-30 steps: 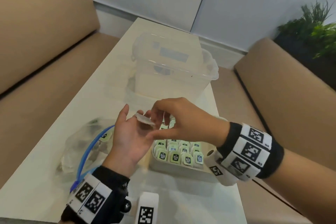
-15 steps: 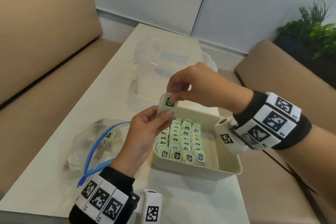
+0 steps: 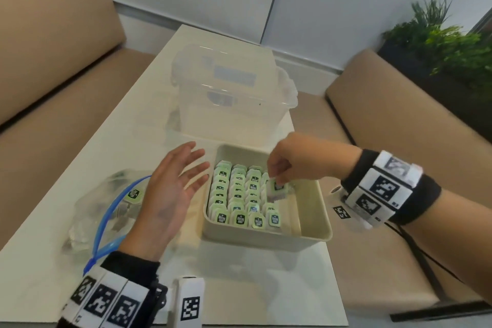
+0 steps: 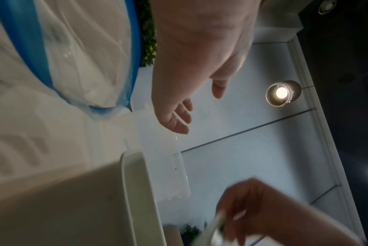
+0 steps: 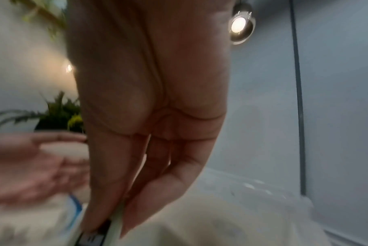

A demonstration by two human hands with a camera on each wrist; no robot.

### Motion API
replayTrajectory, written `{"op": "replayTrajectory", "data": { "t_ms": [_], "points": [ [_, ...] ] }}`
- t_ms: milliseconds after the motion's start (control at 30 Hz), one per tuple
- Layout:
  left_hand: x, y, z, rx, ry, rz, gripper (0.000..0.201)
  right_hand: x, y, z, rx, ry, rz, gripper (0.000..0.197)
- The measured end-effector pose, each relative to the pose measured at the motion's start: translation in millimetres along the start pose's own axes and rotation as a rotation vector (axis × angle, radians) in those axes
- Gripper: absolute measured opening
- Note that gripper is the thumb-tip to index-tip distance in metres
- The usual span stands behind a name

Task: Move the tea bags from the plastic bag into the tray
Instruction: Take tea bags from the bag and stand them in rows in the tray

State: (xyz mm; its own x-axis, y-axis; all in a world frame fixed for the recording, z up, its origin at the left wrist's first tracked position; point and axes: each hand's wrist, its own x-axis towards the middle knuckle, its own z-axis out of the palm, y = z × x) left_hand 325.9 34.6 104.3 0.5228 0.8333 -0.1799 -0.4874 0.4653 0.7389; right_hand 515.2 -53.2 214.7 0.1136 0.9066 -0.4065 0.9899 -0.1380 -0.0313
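Observation:
A beige tray (image 3: 316, 210) sits on the white table, packed with rows of green-labelled tea bags (image 3: 238, 194). My right hand (image 3: 279, 176) reaches down into the tray's right part and pinches one tea bag (image 3: 277, 189) by its top; the same tea bag (image 5: 100, 233) shows between thumb and finger in the right wrist view. My left hand (image 3: 175, 189) hovers, fingers spread and empty, between the tray and the plastic bag (image 3: 106, 210). The clear bag with a blue zip lies at the left, and one tea bag (image 3: 133, 193) shows through it. The left hand (image 4: 178, 99) is also empty in the left wrist view.
A clear plastic storage box (image 3: 229, 93) with its lid stands just behind the tray. Beige sofas (image 3: 53, 48) flank the narrow table on both sides. A green plant (image 3: 439, 42) stands at the far right. The table's near edge (image 3: 239, 323) lies just past my wrists.
The right hand took the tea bag from the left hand's fingers and lowered it into the tray. The left hand let go, opened and drew back to the left.

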Motion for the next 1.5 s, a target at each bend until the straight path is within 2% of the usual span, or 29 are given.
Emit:
{"op": "replayTrajectory", "data": {
  "t_ms": [67, 233, 333, 533, 833, 933, 1033, 1133, 1200, 1300, 1400, 1500],
  "points": [
    [1, 2, -5, 0.007, 0.013, 0.004, 0.016, 5, 12, 26, -0.056, -0.127, 0.050, 0.018],
    [2, 3, -13, 0.039, 0.052, 0.006, 0.017, 26, 39, 75, 0.009, -0.389, 0.086, 0.024],
    [2, 2, -16, 0.026, 0.074, 0.007, 0.018, 38, 44, 87, 0.039, -0.444, 0.098, 0.026],
    [4, 5, -20, 0.021, 0.101, 0.011, 0.020, 57, 39, 95, -0.092, -0.472, 0.082, 0.027],
    [3, 12, -18, -0.012, 0.111, 0.024, 0.021, 72, 38, 102, -0.069, -0.462, 0.128, 0.020],
    [-3, 28, -18, -0.036, 0.094, 0.056, 0.020, 64, 30, 77, -0.100, -0.353, 0.140, 0.026],
    [-10, 56, -25, -0.055, 0.089, 0.140, 0.020, 53, 5, 38, -0.026, -0.180, 0.013, 0.024],
    [-19, 81, -40, -0.026, 0.120, 0.248, 0.023, 44, -43, 5, 0.127, -0.027, -0.240, 0.018],
    [-24, 89, -55, 0.063, 0.167, 0.299, 0.023, 47, -79, -1, 0.218, 0.041, -0.378, 0.021],
    [-29, 87, -81, 0.285, 0.290, 0.302, 0.024, 70, -125, 16, 0.189, -0.024, -0.426, 0.030],
    [-31, 73, -108, 0.501, 0.391, 0.218, 0.022, 106, -157, 49, 0.009, -0.168, -0.346, 0.037],
    [-27, 57, -133, 0.623, 0.459, 0.084, 0.026, 132, -182, 76, 0.029, -0.123, -0.270, 0.039]
  ]
}}
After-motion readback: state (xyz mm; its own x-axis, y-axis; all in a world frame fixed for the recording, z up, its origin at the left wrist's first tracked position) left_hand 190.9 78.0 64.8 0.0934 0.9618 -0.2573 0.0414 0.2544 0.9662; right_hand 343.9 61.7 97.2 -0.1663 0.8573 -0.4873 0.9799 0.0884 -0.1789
